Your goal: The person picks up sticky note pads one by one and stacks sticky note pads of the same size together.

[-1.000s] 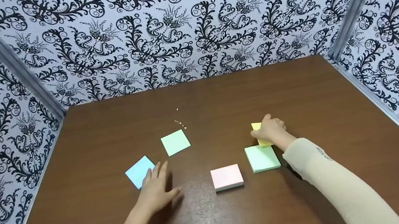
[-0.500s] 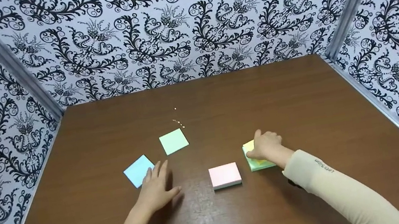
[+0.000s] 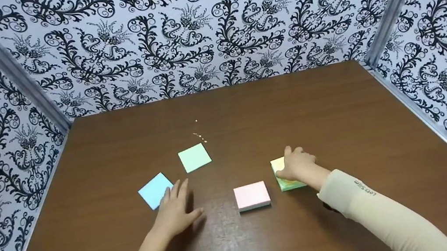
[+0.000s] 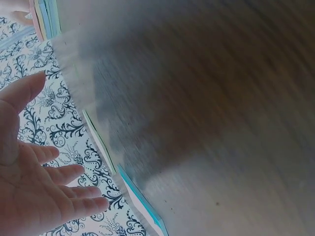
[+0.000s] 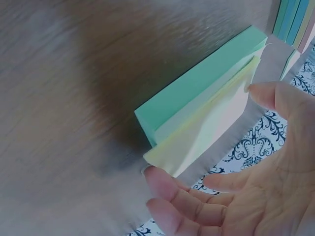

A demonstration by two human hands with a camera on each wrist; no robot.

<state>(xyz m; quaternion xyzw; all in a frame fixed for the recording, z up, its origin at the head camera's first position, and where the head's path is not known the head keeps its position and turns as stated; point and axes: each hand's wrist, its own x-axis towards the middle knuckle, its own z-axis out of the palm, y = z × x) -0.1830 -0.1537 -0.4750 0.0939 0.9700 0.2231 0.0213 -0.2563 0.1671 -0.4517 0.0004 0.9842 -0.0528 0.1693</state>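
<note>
Over the past second, the right hand (image 3: 300, 165) has carried the yellow pad (image 3: 277, 164) toward the near edge of the tabletop (image 3: 312, 99), from across the far side of the green pad (image 3: 292, 185) to on top of it. The head view sets this pair right of the middle, well in from the tabletop's right edge and just beside the pink-topped stack (image 3: 252, 195). What shows of the yellow pad's left side points at the far edge, leaning slightly left; it looks nearly square, and with much of it covered, no long axis can be told. Toward the left edge, the left hand (image 3: 175, 214) has its fingers spread over a corner of the blue pad (image 3: 155, 192), near the pale green pad (image 3: 194, 157); contact cannot be told. From the left wrist, that hand's fingers are loosely extended, gripping nothing. From the right wrist, thumb and fingers grip the yellow pad from opposite sides, one corner seeming to jut past the green pad's side. Stacking seems the step in hand; the next move likely calls for squaring the edges and letting go.
</note>
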